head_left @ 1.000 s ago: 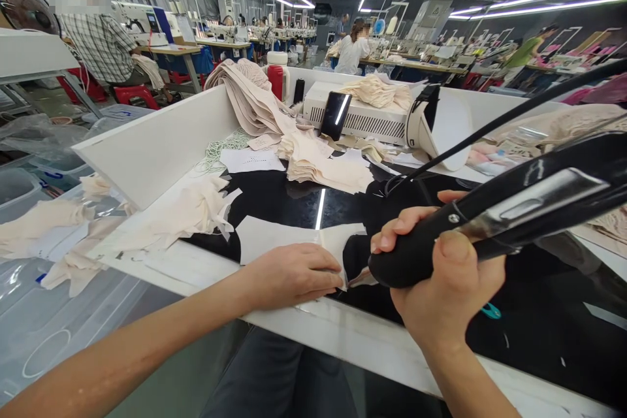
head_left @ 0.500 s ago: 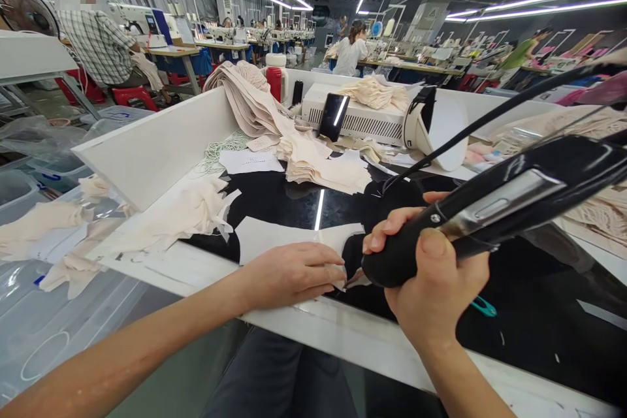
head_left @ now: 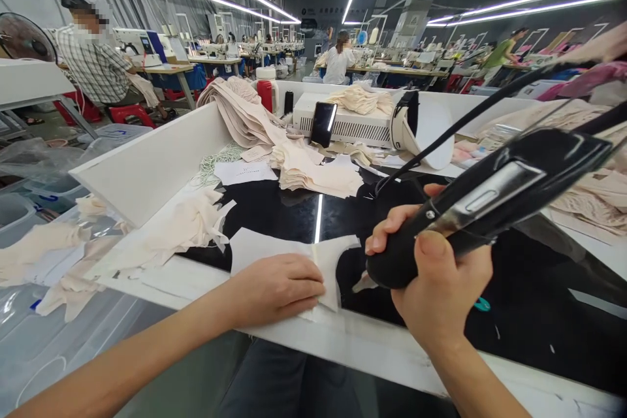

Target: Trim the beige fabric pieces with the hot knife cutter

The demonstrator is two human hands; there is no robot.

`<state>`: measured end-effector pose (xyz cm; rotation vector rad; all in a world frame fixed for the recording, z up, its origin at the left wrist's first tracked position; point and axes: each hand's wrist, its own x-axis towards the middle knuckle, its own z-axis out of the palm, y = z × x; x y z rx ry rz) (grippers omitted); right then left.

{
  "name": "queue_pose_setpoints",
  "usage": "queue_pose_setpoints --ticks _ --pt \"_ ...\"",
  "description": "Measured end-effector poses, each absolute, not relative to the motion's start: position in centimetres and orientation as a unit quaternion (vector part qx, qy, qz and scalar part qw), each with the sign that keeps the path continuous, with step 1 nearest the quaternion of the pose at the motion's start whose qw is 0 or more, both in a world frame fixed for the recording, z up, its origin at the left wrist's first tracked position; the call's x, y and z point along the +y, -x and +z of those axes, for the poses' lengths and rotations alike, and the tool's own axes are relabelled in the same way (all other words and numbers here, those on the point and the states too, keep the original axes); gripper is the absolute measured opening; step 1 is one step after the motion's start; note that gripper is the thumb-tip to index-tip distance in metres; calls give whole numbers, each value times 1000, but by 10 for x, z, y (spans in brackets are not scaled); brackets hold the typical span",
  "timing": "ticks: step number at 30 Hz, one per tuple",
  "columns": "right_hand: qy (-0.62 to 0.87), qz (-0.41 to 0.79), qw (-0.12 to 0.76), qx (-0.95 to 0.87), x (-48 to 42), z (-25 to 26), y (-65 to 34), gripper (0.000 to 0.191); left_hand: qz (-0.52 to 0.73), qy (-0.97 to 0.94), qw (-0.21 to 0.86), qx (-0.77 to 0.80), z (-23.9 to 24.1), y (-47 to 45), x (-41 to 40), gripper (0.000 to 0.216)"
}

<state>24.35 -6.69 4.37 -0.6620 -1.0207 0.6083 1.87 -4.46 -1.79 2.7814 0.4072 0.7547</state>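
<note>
So the cut piece (head_left: 329, 264) I'm looking at is white and thin, with a broad left end, a curved-in right side and a pointy upper right corner, lying flat just below the middle of the frame, over the black tabletop (head_left: 274, 206) and its pale front edge. Counting: one of those under the hand, one chunky black tool (head_left: 482, 209) with a shiny metal panel at centre right, one phone (head_left: 324, 124) propped up top centre, one red flask (head_left: 264, 95) left of that, one little teal thing (head_left: 482, 304) lower right. The beige stack (head_left: 321, 173) mid-frame has too many layers for me to count. My left hand (head_left: 281, 287) rests palm down on the white piece, fingers fairly close together; its thumb is hidden, so can't tell if it's pinching anything. My right hand (head_left: 441, 294) is wrapped round the tool, thumb on the near side, and the tool's rounded end sits near the piece's right edge, a bit of black showing between.
</note>
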Motion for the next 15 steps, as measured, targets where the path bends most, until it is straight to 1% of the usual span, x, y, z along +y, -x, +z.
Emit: queue_pose_setpoints --ticks 6,15 --pt "338 215 778 -484 -45 46 -273 44 238 -956 123 115 0 -12 -52 22" --pt "307 220 795 -475 -22 35 -274 41 250 -959 9 135 4 -61 -32 22"
